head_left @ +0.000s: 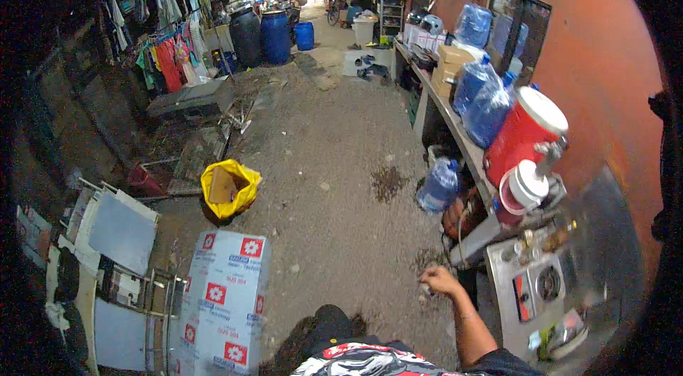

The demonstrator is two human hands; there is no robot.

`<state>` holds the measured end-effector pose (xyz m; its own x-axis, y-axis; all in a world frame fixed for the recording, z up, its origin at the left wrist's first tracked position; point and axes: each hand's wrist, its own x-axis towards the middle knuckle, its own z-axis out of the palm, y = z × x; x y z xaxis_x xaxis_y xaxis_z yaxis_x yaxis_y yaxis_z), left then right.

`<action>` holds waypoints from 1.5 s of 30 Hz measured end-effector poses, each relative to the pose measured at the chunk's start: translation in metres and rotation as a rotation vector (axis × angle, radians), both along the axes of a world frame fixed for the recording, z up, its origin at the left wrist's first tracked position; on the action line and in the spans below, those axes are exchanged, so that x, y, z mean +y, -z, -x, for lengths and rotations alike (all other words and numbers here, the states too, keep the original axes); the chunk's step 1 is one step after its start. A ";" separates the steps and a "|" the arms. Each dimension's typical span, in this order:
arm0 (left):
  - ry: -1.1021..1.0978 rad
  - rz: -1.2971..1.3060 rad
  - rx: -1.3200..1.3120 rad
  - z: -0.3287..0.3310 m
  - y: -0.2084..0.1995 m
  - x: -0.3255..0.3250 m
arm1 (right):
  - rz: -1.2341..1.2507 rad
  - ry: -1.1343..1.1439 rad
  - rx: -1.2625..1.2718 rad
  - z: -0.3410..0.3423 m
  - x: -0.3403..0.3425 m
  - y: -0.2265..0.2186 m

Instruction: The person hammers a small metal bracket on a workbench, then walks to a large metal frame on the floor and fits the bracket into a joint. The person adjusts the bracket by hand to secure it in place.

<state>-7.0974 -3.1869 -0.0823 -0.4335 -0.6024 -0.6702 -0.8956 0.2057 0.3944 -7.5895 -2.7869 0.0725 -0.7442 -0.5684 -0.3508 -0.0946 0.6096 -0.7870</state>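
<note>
My right hand (440,281) is held out low at the right, over the dirt floor beside the counter's near end. Its fingers are curled together, and a small greyish bit shows beneath them, too small to name. A thin bracelet circles that wrist. My left hand is out of the picture. Nearest to the right hand are the stone-like counter (475,237) and a worktop with a gas burner (549,283). Ahead on the left stands a yellow bag (247,194) with a brown block-like piece (223,186) inside.
A white sheet-wrapped panel (220,266) with red prints lies at my left, beside a metal ladder-like frame (151,312). Along the right wall are water jugs (480,102), a red cooler (514,130) and a jug on the floor (438,187). Blue barrels (275,38) stand farther back.
</note>
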 end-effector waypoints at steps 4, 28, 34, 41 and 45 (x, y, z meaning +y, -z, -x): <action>-0.011 -0.035 -0.036 0.135 0.015 -0.071 | -0.220 -0.085 -0.066 0.151 -0.104 0.040; 0.504 0.372 0.358 1.206 -0.011 -0.609 | -0.532 0.105 -0.472 0.885 -0.344 0.218; 0.124 -0.064 -0.076 1.256 -0.008 -0.641 | -0.297 0.197 -0.266 1.227 -0.567 0.081; 0.102 -0.084 -0.099 1.507 0.012 -0.799 | -0.551 0.040 -0.119 1.500 -0.735 0.128; 0.372 0.011 -0.063 1.684 0.032 -0.922 | -0.443 -0.015 -0.118 1.571 -0.774 0.182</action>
<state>-8.7816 -4.1092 -0.1144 -0.5824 -0.4188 -0.6968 -0.7811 0.5258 0.3368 -9.1606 -3.5614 -0.1097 -0.6772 -0.3553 -0.6444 -0.0318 0.8890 -0.4568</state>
